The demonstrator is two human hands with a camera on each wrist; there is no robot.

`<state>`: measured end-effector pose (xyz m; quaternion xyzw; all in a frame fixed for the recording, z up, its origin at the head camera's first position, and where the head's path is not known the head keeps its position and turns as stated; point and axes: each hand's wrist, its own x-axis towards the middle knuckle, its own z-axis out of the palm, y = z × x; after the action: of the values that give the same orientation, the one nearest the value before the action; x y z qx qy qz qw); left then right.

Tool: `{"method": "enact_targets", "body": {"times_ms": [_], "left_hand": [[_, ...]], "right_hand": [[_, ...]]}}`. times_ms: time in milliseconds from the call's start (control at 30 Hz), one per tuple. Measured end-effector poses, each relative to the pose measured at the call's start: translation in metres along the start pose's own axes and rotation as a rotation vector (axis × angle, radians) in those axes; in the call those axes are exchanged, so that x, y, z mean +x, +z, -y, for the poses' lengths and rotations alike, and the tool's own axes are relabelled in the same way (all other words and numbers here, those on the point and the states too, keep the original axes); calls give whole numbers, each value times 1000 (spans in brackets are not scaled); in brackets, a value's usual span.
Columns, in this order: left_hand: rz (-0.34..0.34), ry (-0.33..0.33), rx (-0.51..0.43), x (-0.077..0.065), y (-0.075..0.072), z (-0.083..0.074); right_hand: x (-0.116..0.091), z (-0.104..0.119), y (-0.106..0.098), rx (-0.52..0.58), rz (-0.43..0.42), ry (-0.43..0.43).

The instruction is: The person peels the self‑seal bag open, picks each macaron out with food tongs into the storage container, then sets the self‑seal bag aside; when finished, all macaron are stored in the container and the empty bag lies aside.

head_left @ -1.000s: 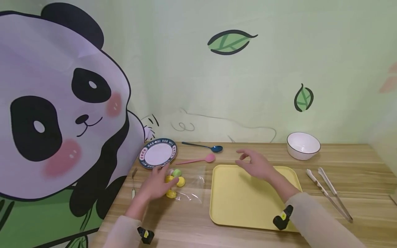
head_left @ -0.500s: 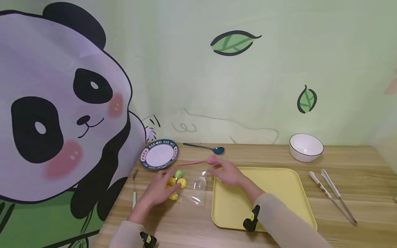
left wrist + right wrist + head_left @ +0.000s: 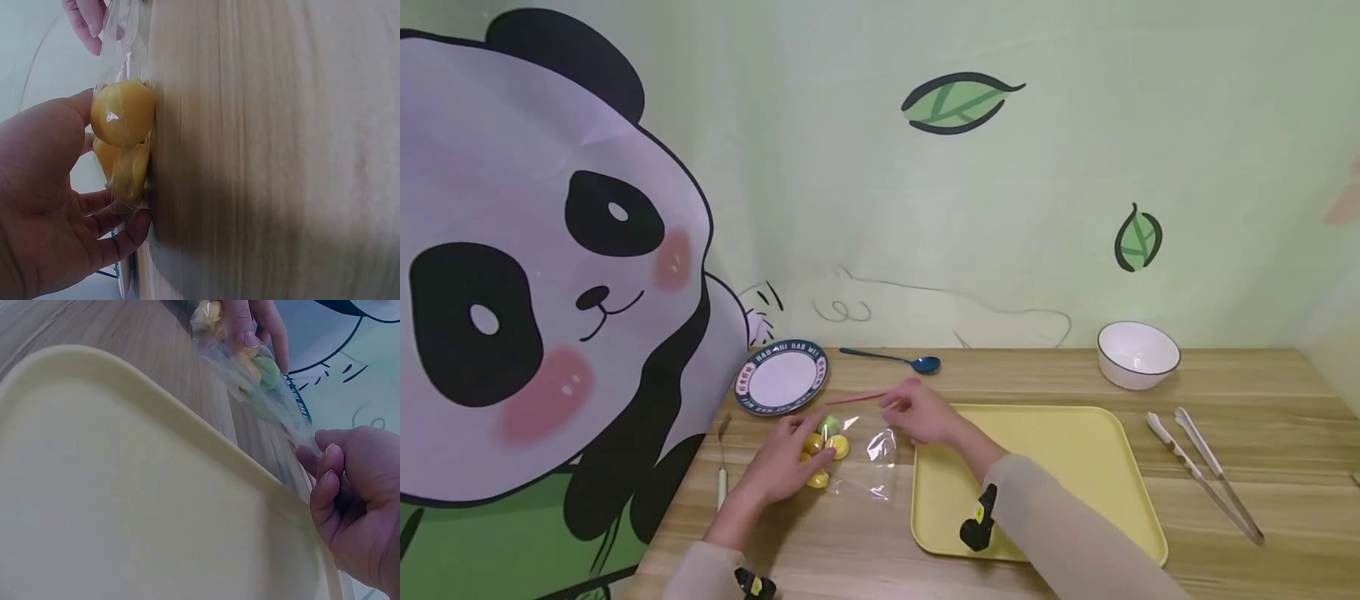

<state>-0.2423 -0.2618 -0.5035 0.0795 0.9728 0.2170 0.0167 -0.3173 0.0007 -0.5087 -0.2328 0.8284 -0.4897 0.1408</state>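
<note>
A clear plastic bag (image 3: 874,471) lies on the wooden table, holding several small round yellow pieces (image 3: 838,447) and a green one (image 3: 828,427). My left hand (image 3: 786,458) holds the filled end, its thumb and fingers curled around the bag; in the left wrist view the yellow pieces (image 3: 124,114) sit beside the palm. At the bag's flat end, my right hand (image 3: 923,412) pinches the film between thumb and forefinger, as the right wrist view shows with the hand (image 3: 359,494) at the bag's corner. The right hand partly covers a pink spoon (image 3: 861,396).
A yellow tray (image 3: 1037,483) lies under my right forearm. Behind the bag are a blue-rimmed plate (image 3: 782,377) and a dark blue spoon (image 3: 925,365). A fork (image 3: 722,475) lies at left. At right are a white bowl (image 3: 1138,357) and metal tongs (image 3: 1210,479).
My right hand has moved left from above the tray to the bag and now pinches its end, which is slightly raised. My left hand has stayed at the filled end.
</note>
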Motion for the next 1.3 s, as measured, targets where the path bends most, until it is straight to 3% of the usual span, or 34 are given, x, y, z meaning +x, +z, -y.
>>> {"method": "enact_targets", "body": {"times_ms": [467,633,733,1000,1133,1300], "left_hand": [[16,-25,7,1,0,1],[7,-11,13,1,0,1],[2,-2,13,1,1,1],[10,-9,16,2,3,1],[13,-23,10,2,3,1],[13,-24,2,1,2,1]], "right_hand": [[6,-3,6,-74,-54,-18],[7,-3,6,-50,-60,0],[8,-4,6,-27,-45,10],[11,-4,4,5,47,-58],[12,1,7,-34,-29,-36],[13,8,15,-132,-182,96]]}}
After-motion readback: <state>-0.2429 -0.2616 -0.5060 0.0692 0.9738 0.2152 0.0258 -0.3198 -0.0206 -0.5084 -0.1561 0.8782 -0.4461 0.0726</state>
